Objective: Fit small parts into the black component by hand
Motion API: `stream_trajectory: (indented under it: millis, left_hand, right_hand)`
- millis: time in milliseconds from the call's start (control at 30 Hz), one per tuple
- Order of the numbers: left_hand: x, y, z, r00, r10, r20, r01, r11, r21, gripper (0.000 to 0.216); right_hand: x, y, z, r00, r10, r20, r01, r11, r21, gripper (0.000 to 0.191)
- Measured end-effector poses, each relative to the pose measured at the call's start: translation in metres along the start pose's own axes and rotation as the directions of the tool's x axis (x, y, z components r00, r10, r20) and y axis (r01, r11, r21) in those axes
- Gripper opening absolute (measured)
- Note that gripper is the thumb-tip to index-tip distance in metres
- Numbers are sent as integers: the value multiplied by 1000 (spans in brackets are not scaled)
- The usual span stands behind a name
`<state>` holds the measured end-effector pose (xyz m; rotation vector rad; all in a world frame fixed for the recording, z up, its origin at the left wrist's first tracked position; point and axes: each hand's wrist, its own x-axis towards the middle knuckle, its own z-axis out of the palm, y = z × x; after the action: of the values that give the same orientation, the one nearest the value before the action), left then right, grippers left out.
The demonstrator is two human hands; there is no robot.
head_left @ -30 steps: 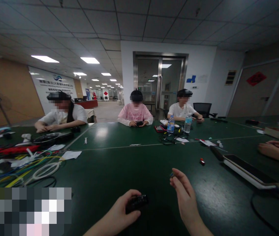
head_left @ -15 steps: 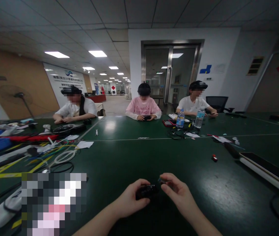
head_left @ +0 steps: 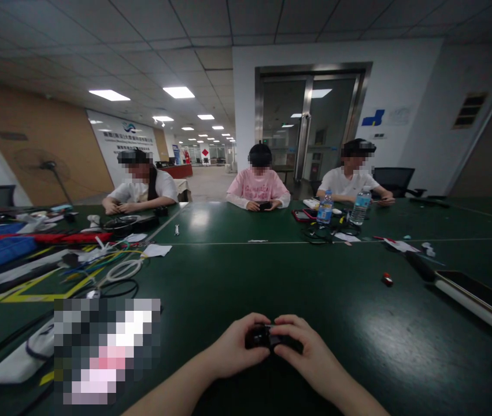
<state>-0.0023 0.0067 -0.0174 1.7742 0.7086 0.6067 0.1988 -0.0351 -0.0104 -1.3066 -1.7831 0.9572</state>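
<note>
Low over the near middle of the green table (head_left: 211,283), a small glossy black object (head_left: 265,334), about the size of a computer mouse, sits between my two hands. My left hand (head_left: 239,344) is closed around its left side, with thumb below and fingers above. From the other side, my right hand (head_left: 302,344) is closed over its right part, fingertips meeting the top and thumb at the near edge. The fingers cover much of the object, so its exact kind cannot be made out.
Cables (head_left: 122,271), a blue tray (head_left: 0,257) and a white power strip (head_left: 26,355) lie to the left. A small red item (head_left: 387,279) and a dark-screened device (head_left: 482,297) are to the right. Water bottles (head_left: 361,207) stand farther back. Three people sit across the table.
My right hand has moved left onto the black object and is now touching it. The small bluish piece at its fingertips is no longer visible. The view has turned slightly left.
</note>
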Motion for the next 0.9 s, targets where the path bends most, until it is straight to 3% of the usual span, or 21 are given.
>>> stream_trajectory:
  millis: [100,700,900]
  left_hand:
    - [0,0,0,1000,-10,-3,10,1000,10,42]
    - [0,-6,-1,1000,-29,-6,29,996,-83,42]
    - [0,-1,-1,1000,-31,-5,30,994,-102,41]
  right_hand:
    - [0,-1,1,999,7,36,-6,1000,-28,28]
    - [1,-3,2,1000,-25,-9,26,993,111,22]
    - [-1,-4,1,998,-61,-27,64,993,103,38]
